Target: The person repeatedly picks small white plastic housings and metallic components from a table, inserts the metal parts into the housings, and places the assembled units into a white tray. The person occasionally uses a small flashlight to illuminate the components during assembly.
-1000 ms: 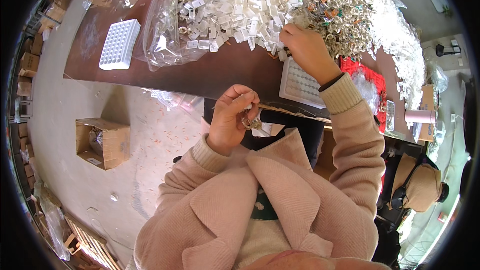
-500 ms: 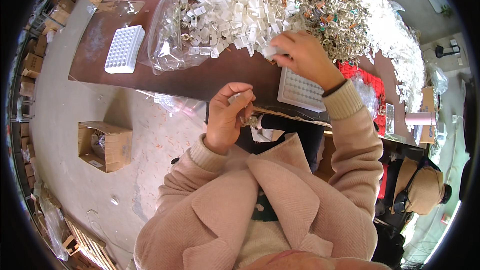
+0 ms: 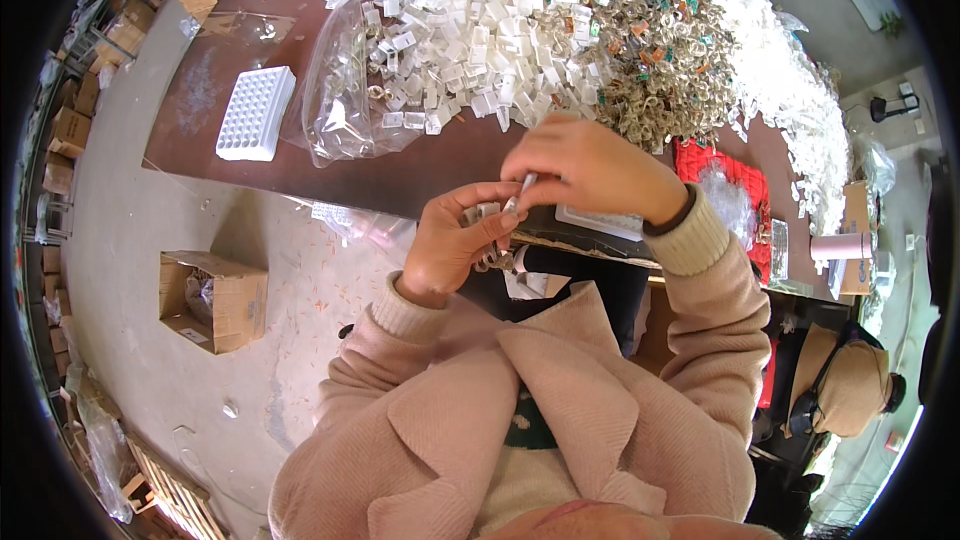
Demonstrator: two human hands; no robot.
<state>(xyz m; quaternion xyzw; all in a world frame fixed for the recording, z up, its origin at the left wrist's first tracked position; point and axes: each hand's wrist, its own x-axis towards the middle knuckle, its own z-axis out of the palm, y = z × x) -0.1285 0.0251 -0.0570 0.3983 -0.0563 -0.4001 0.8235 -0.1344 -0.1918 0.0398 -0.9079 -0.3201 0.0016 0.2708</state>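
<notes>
My left hand is closed at the table's front edge. Small shiny metal pieces stick out below its fingers, and something pale shows between thumb and forefinger. Fingertip to fingertip with it, my right hand pinches a small clear plastic piece. Behind the hands lies a heap of clear rectangular plastic pieces. To its right is a heap of ring-like metal pieces with orange and green bits. Partly hidden under my right hand is a white tray with holes.
Another white holed tray sits on the table's left, beside a clear plastic bag. Rightward are white pieces, red material and a pink cylinder. An open cardboard box stands on the floor; a person is at right.
My right hand has come back from the clear-piece heap toward me and left, carrying a plastic piece to my left fingertips. The left hand has barely moved.
</notes>
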